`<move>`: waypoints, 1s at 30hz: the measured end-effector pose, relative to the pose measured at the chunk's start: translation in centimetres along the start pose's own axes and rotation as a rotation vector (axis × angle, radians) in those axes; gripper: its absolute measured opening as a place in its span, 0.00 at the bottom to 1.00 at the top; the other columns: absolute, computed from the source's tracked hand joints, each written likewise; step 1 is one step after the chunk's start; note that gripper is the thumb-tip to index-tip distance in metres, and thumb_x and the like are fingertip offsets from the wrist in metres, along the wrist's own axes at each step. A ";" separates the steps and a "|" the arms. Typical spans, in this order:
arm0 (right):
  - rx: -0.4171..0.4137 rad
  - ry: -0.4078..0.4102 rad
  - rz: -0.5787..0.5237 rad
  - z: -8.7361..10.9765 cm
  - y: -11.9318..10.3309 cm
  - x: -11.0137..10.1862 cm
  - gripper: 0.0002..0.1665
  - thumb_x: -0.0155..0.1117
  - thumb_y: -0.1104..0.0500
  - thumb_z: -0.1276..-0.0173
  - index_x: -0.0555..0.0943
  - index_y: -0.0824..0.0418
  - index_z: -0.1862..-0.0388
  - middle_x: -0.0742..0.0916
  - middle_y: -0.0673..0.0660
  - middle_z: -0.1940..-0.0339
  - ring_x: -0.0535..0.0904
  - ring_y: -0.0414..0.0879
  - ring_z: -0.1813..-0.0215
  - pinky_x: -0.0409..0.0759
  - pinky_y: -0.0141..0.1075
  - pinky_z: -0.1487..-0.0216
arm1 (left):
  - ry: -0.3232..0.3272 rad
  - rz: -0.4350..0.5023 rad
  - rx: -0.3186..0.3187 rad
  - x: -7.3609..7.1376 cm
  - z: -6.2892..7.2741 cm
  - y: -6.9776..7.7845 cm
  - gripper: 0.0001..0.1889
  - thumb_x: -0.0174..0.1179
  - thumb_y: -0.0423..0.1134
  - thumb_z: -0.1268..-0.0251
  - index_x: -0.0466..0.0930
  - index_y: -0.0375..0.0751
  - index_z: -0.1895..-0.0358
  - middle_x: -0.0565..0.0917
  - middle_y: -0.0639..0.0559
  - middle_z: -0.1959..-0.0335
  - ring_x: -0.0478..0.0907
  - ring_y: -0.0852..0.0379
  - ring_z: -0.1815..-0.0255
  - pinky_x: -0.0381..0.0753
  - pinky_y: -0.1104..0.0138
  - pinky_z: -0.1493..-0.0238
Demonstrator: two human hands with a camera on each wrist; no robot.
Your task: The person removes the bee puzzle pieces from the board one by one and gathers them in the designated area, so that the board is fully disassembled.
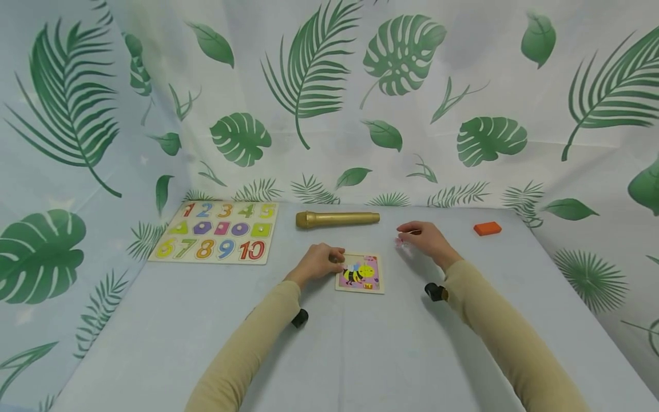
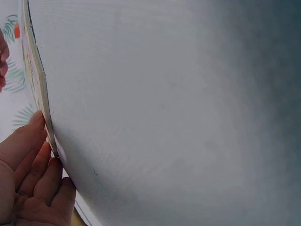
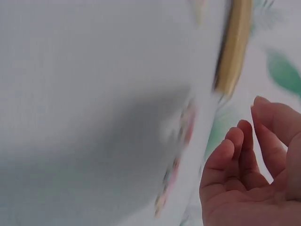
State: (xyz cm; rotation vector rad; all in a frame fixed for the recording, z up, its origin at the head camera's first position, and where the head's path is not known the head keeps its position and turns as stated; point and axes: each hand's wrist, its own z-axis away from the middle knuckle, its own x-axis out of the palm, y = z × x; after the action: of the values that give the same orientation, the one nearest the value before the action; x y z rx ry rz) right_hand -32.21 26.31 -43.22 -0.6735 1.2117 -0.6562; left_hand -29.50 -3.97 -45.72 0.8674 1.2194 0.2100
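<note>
A small square bee puzzle board (image 1: 360, 273) lies on the table in front of the person. The left hand (image 1: 320, 263) pinches its left edge, the thumb (image 2: 29, 134) on the upper side and the fingers at the edge in the left wrist view. To the right, the right hand (image 1: 426, 240) hovers above the table with loosely bent fingers and nothing visible between them. Beneath it lie small pinkish pieces (image 1: 403, 244), which are blurred in the right wrist view, where one piece (image 3: 187, 123) shows next to the hand's shadow.
A gold microphone (image 1: 337, 220) lies behind the puzzle. At the back left is a number and shape board (image 1: 206, 233); an orange block (image 1: 487, 229) sits at the back right. Leaf-printed cloth (image 1: 329, 160) walls the table's back and sides.
</note>
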 end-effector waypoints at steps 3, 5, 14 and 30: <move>-0.032 -0.043 -0.014 0.6 -0.9 1.5 0.24 0.59 0.51 0.27 0.76 0.62 0.38 0.79 0.61 0.41 0.71 0.55 0.45 0.70 0.46 0.42 | 0.001 0.002 -0.008 0.0 0.0 0.0 0.13 0.68 0.35 0.39 0.86 0.37 0.52 0.79 0.52 0.38 0.71 0.51 0.33 0.67 0.60 0.32; -0.050 -0.072 -0.003 1.1 -1.4 2.6 0.24 0.60 0.50 0.28 0.78 0.62 0.39 0.80 0.60 0.42 0.72 0.54 0.46 0.71 0.46 0.43 | 0.002 0.001 -0.012 0.0 0.0 0.0 0.13 0.68 0.35 0.39 0.86 0.37 0.52 0.79 0.52 0.38 0.71 0.51 0.33 0.66 0.60 0.31; -0.090 -0.154 0.036 1.2 -1.4 5.8 0.18 0.65 0.51 0.31 0.83 0.57 0.46 0.83 0.56 0.48 0.73 0.52 0.50 0.73 0.40 0.49 | 0.013 -0.022 0.002 0.0 -0.1 0.0 0.13 0.68 0.36 0.40 0.86 0.38 0.53 0.79 0.53 0.39 0.71 0.50 0.33 0.66 0.60 0.31; -0.150 -0.199 0.041 1.2 -1.0 6.3 0.16 0.66 0.54 0.32 0.85 0.57 0.48 0.83 0.55 0.48 0.71 0.51 0.49 0.72 0.42 0.48 | 0.010 -0.016 -0.010 0.2 -0.1 0.0 0.13 0.68 0.36 0.40 0.86 0.38 0.53 0.80 0.53 0.39 0.70 0.51 0.33 0.65 0.59 0.31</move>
State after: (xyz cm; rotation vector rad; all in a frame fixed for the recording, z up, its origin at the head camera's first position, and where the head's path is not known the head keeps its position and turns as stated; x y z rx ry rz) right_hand -29.70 21.02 -46.02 -0.8172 1.0936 -0.4558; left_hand -29.53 -3.83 -45.85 0.8486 1.2334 0.2070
